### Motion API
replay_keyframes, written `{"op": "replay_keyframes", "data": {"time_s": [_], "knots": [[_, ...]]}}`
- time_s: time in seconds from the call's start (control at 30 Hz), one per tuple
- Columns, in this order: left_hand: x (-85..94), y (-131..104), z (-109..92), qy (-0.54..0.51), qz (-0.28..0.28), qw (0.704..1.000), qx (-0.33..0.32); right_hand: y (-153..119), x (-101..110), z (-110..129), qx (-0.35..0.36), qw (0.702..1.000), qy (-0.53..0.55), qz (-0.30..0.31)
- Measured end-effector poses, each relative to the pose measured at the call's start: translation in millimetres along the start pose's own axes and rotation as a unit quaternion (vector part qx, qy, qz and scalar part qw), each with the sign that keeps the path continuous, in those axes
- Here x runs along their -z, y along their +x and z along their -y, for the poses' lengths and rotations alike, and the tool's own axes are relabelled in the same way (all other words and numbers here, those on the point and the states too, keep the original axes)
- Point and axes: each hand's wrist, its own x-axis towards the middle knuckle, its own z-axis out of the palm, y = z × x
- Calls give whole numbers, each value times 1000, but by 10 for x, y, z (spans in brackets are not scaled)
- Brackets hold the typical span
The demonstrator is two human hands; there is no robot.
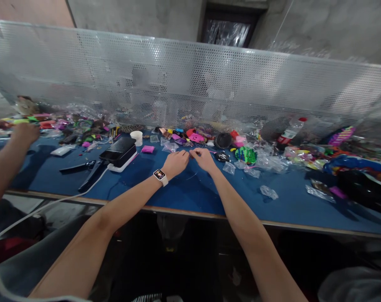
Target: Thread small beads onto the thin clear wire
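Above the blue table, my left hand and my right hand meet fingertip to fingertip. The fingers of both are bent and pinched together. Something small and dark shows at the right fingertips, too tiny to name, and a thin clear strand hangs below the hands. A watch is on my left wrist. Just behind the hands lie colourful clay-like pieces, one of them pink. A black round piece with white marks sits right of my right hand.
At the left are a phone on a black box, a white cable and a white cup. A cola bottle, plastic bags and a black object lie right. Another person's hand is far left. A perforated metal screen stands behind.
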Motion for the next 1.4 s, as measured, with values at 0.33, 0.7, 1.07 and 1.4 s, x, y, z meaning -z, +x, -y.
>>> {"op": "replay_keyframes", "data": {"time_s": [0.33, 0.7, 1.07, 1.4], "knots": [[-26, 33, 39, -96, 6, 995, 13, -4, -15, -4, 43, 998, -52, 4], [-22, 20, 21, -119, -69, 990, -7, 21, -34, -58, -66, 993, -22, -98], [-136, 102, 192, -282, -131, 945, 102, -79, -47, 182, 152, 967, -149, -140], [-46, 50, 149, -235, -125, 963, 33, -11, -141, 117, 209, 952, -214, -59]]}}
